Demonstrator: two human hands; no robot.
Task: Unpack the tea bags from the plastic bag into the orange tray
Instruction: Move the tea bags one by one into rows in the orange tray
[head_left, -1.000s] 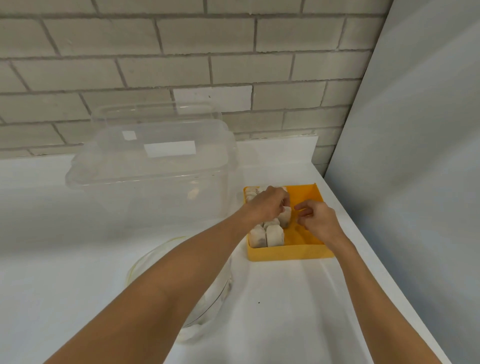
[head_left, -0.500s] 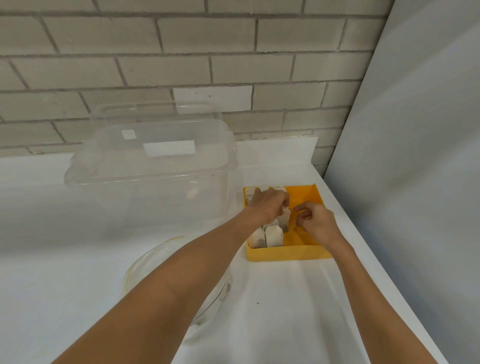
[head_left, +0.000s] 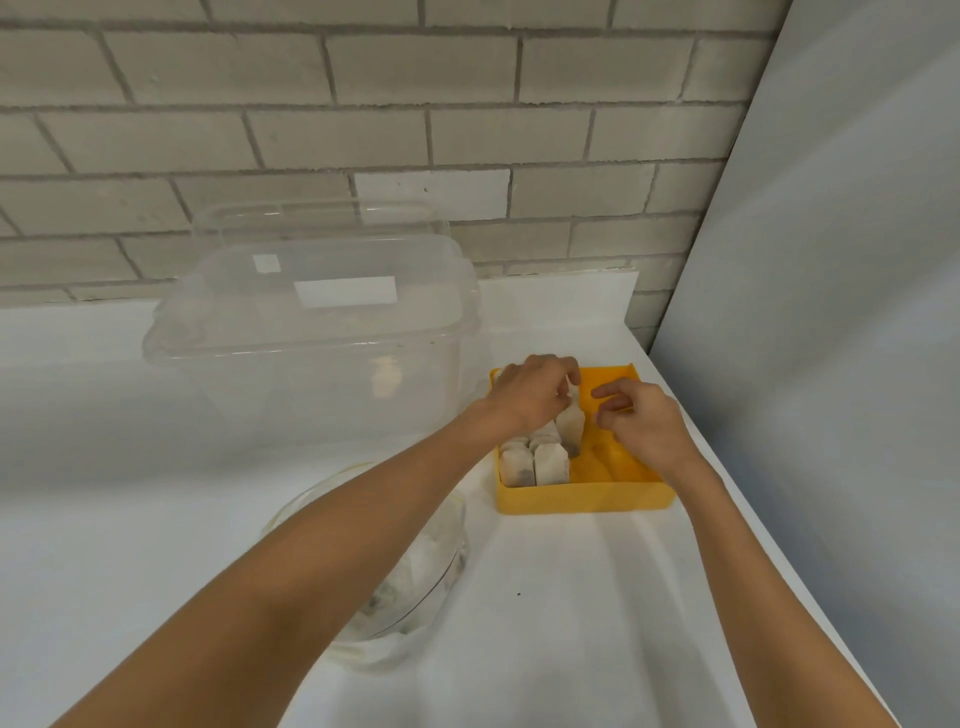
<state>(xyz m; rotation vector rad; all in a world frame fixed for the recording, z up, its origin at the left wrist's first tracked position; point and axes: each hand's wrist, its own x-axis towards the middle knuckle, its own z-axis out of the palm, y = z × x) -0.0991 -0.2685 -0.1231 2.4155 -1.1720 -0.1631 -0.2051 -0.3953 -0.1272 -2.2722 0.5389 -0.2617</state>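
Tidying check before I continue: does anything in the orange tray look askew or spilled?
Nothing spilled. One tea bag, pinched by the left hand, stands taller than the packed tea bags in the orange tray.

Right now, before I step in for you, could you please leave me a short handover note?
Left hand: pinches the top of an upright tea bag in the orange tray.
Right hand: curled over the tray's right side; whether it holds anything is unclear.
Done: other bags stand along the tray's left side.
Left: more in the plastic bag under the left forearm.
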